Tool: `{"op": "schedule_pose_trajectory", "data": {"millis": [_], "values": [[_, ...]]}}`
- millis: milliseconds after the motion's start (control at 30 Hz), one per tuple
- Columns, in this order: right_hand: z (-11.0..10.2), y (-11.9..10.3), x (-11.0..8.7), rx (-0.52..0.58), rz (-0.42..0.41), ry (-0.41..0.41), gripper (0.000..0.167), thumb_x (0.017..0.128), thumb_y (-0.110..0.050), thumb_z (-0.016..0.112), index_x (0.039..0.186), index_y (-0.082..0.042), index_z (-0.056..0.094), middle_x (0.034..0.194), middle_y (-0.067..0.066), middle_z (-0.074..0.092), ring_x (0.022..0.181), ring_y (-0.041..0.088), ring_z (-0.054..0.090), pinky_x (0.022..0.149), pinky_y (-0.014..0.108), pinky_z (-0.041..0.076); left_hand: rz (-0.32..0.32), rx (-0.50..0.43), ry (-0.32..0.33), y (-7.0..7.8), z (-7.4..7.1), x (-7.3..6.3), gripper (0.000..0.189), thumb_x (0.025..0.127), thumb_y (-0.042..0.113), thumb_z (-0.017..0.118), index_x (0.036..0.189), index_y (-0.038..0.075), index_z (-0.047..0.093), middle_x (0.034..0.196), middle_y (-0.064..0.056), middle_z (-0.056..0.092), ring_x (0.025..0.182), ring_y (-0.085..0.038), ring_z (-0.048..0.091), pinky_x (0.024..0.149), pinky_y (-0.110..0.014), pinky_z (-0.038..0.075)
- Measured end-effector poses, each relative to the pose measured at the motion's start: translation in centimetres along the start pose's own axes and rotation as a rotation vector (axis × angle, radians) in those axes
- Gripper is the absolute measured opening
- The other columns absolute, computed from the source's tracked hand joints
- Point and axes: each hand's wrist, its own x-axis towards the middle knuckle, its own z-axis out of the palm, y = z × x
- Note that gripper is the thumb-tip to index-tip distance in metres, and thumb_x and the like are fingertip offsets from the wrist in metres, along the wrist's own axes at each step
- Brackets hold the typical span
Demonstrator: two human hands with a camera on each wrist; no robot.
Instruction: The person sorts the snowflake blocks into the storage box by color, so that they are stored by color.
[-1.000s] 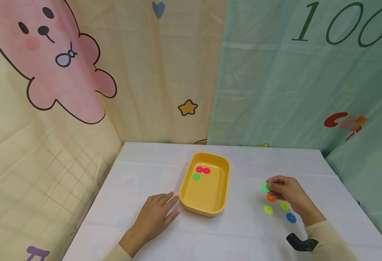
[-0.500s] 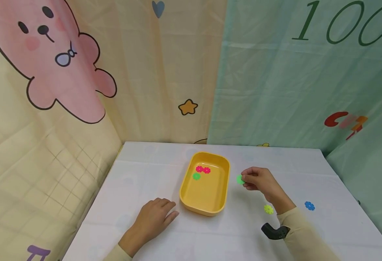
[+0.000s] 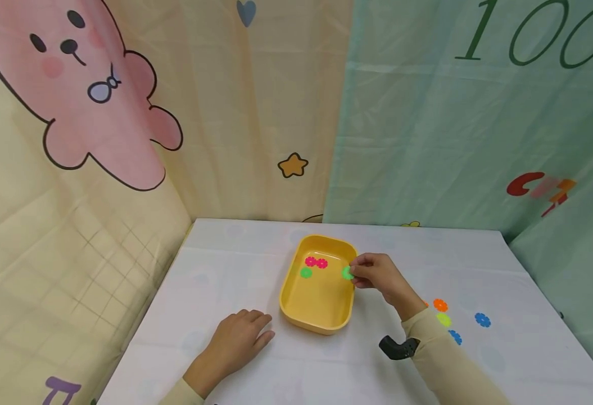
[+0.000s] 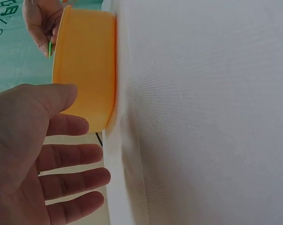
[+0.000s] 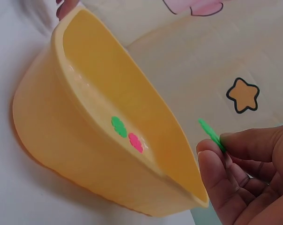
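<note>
Left hand (image 3: 238,340) with relaxed fingers beside the near left corner of a yellow tray (image 3: 316,312), blue flowers (image 3: 482,319) toward the table's right edge, right hand (image 3: 382,278) pinching a green disc (image 3: 346,273) above the tray's right edge, pink flowers (image 3: 322,263) nearer its far edge

A thin green disc (image 3: 347,273) is held near the yellow tray (image 3: 316,304).

White-cloth counter (image 3: 296,371) under both hands (image 3: 239,342), cream fabric wall (image 3: 220,112) with a big pink bear (image 3: 109,132) past the left one, kinda minty green fabric (image 3: 428,140) past the right.
</note>
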Motion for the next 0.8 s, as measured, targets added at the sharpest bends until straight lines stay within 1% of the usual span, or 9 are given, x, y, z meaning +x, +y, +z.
{"op": "schedule_pose_trajectory", "data": {"millis": [167,300,433,500,667,800], "values": [[1.2,-0.6,1.0,-0.01,0.02,0.008,0.019,0.097,-0.011,0.07,0.109,0.003,0.067,0.094,0.014,0.07,0.085,0.037,0.072,0.072,0.03,0.062,0.007,0.012,0.009,-0.1,0.1,0.0,0.032,0.096,0.04,0.07,0.116,0.015,0.075,0.111,0.0,0.074,0.094,-0.019,0.069,0.074,-0.037,0.058],[2.1,-1.0,1.8,-0.014,0.03,0.006,0.018,0.097,-0.008,0.069,0.109,0.004,0.068,0.093,0.015,0.07,0.085,0.037,0.072,0.072,0.029,0.062,0.009,0.014,0.008,-0.1,0.1,0.1,0.033,0.096,0.04,0.07,0.116,0.015,0.074,0.111,0.0,0.074,0.095,-0.019,0.069,0.074,-0.038,0.058],[2.8,-1.6,2.5,-0.015,0.052,0.008,0.017,0.096,-0.005,0.068,0.11,0.005,0.068,0.092,0.015,0.069,0.082,0.032,0.072,0.07,0.029,0.062,0.006,0.009,-0.002,0.1,0.1,0.1,0.032,0.096,0.039,0.069,0.117,0.015,0.074,0.111,0.0,0.074,0.095,-0.019,0.069,0.075,-0.038,0.058],[3.2,-1.9,2.9,-0.019,0.06,0.013,0.016,0.097,-0.004,0.067,0.11,0.005,0.068,0.091,0.015,0.068,0.077,0.028,0.071,0.07,0.029,0.062,0.003,0.007,-0.004,0.1,0.1,0.1,0.032,0.096,0.039,0.069,0.117,0.016,0.074,0.112,0.0,0.074,0.095,-0.019,0.068,0.075,-0.039,0.058],[4.6,-2.4,3.9,-0.061,0.039,0.018,0.013,0.097,0.0,0.064,0.107,0.006,0.068,0.092,0.016,0.066,0.067,0.018,0.067,0.071,0.033,0.063,0.006,0.005,0.009,0.2,0.1,0.1,0.032,0.096,0.04,0.069,0.117,0.016,0.074,0.113,-0.001,0.074,0.096,-0.02,0.069,0.076,-0.039,0.058],[5.6,-2.4,4.7,-0.124,0.019,0.028,0.01,0.095,0.003,0.064,0.103,0.007,0.07,0.093,0.017,0.065,0.066,0.021,0.069,0.067,0.032,0.062,0.015,0.003,0.019,0.2,0.1,0.2,0.033,0.097,0.04,0.069,0.118,0.015,0.074,0.114,-0.001,0.074,0.097,-0.02,0.069,0.076,-0.039,0.058]]}}
